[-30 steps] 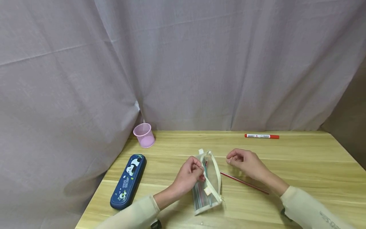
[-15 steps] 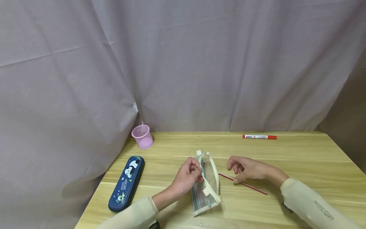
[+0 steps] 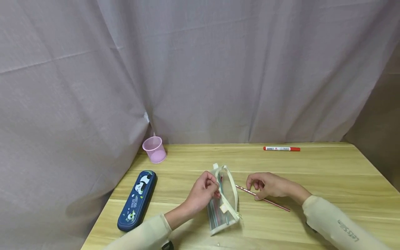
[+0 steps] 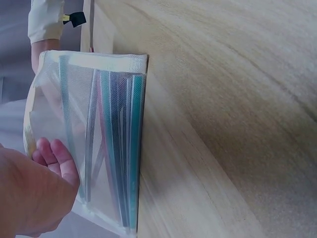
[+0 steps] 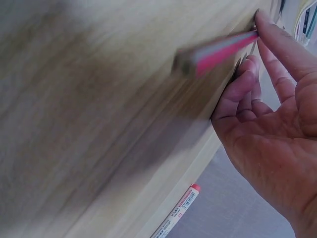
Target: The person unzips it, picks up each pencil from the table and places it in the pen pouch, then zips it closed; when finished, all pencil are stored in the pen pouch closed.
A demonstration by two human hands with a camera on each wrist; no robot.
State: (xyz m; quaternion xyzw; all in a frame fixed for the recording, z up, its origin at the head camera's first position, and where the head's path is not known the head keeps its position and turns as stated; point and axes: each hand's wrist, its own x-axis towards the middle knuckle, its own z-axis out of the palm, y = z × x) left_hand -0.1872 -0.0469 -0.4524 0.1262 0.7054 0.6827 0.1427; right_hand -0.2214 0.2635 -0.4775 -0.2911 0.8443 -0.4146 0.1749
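My left hand [image 3: 202, 191] pinches the edge of the mouth of a see-through mesh pencil pouch [image 3: 229, 205] with cream trim, which stands unzipped on the table. Several long, thin pens or pencils show through the mesh in the left wrist view, most along the pouch's lower side. To the right of it, my right hand [image 3: 270, 185] pinches a red striped pencil [image 3: 277, 205] near its middle between thumb and fingers. One end of that pencil points at the pouch and overlaps its edge in the head view; the other end slants toward my right sleeve.
A red and white marker [image 3: 281, 149] lies at the back right of the wooden table [image 3: 328, 180]. At the left are a dark blue panda pencil case [image 3: 137, 201] and, behind it, a pink cup [image 3: 155, 150]. Grey cloth [image 3: 200, 69] hangs along the back edge.
My right hand has come down onto the red pencil and taken hold of it; the pencil has turned slightly about its length. My left hand keeps its hold on the pouch.
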